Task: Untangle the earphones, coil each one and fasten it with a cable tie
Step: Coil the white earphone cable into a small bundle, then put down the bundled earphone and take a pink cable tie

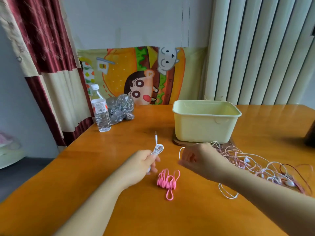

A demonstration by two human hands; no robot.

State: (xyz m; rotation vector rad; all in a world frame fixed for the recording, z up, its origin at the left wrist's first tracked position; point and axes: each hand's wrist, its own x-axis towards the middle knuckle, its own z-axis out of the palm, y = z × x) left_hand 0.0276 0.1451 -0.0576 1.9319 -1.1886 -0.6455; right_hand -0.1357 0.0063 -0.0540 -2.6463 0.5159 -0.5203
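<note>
Earphones point(265, 166) in a pink and white tangle near the right edge of the desk point(119, 210), just in front of the yellow box point(204, 123). Left hand point(144, 163) curled tight round a small white coil point(158, 149) near the middle of the desk, plug point(156, 136) poking out past the loops. Right hand point(199, 159) close beside it, fingers bent, pinching a loose white cord point(179, 153). Pink cable ties point(167, 181) in a little pile between the two hands, nearer the front edge. Water bottle point(100, 109) and crinkly plastic bag point(120, 109) at the far left corner.

Bare forearms point(102, 198); possibly a ring point(194, 159) on right grip point(201, 159).
</note>
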